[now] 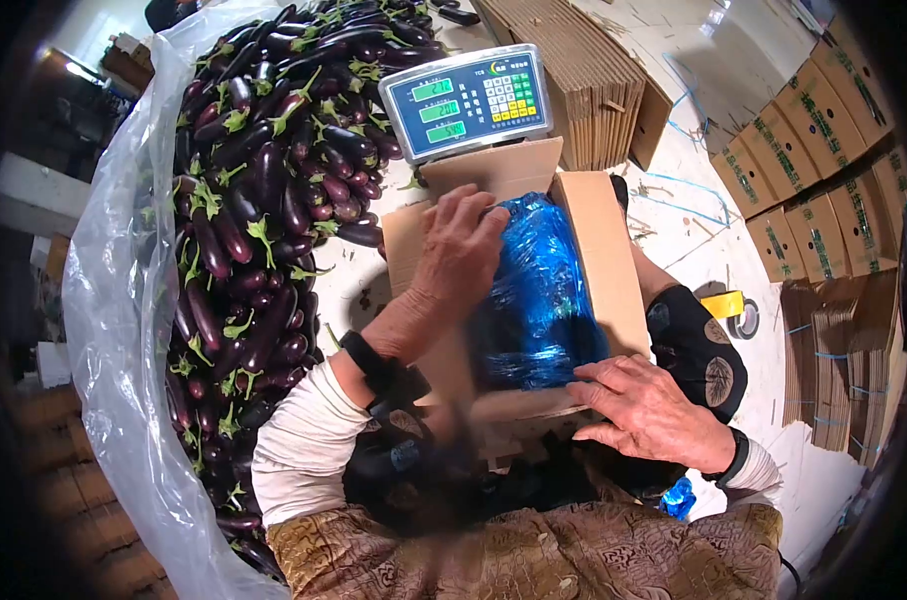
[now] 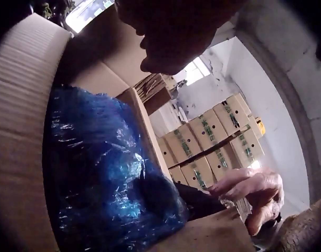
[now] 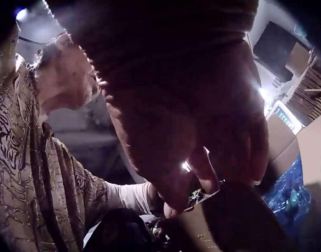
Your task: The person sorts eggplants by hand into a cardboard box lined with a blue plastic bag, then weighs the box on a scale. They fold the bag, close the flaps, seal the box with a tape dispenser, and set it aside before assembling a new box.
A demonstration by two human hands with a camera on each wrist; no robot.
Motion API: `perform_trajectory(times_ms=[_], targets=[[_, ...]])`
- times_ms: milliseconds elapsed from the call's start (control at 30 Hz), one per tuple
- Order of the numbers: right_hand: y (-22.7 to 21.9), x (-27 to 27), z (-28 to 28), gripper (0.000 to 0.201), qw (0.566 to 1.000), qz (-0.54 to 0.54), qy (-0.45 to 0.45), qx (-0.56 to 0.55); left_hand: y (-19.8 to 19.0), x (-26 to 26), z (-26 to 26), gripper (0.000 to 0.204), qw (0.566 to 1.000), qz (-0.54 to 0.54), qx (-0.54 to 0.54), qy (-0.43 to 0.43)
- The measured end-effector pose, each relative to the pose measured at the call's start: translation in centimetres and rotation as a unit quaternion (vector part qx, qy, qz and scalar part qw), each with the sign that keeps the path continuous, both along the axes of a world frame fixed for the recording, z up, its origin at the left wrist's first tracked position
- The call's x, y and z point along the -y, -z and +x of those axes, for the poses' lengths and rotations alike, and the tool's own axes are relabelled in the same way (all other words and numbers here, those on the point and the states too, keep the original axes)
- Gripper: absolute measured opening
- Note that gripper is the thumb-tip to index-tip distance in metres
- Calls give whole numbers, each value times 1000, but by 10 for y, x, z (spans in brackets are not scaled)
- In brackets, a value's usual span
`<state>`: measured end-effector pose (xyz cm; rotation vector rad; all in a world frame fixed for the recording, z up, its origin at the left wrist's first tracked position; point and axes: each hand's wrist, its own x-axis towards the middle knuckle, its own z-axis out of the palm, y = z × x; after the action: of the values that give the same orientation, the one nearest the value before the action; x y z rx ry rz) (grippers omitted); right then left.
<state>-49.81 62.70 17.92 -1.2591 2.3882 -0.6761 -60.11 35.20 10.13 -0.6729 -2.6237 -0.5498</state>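
Here the blue plastic bundle [image 1: 539, 300] lies inside the carton [image 1: 606, 250], between the hands [image 1: 454, 250] [image 1: 659, 415], whose fingers look relaxed

Floor [image 1: 769, 370]: pale, littered to your right
Wall [image 2: 273, 136]: whitish
Window [image 2: 194, 71]: bright, in your left-wrist view
Light [image 3: 21, 14]: glaring

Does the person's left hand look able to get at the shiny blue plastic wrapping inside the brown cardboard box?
Probably yes: the left hand is close to the blue plastic wrapping, and the cardboard box is open, with no flap folded over the wrapping.
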Motion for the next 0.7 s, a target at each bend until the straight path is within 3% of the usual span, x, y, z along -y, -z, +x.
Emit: perform_trajectory(times_ms=[533,633,700], targets=[[28,11,-1,42,999,26,-10,24,10,-17,-34,37,997,19,-77,0],[38,14,1,32,1000,11,-11,26,14,-10,-52,41,990,-26,-134,-44],[48,16,2,22,999,17,-26,-21,20,0,-66,36,991,-36,-110,-67]])
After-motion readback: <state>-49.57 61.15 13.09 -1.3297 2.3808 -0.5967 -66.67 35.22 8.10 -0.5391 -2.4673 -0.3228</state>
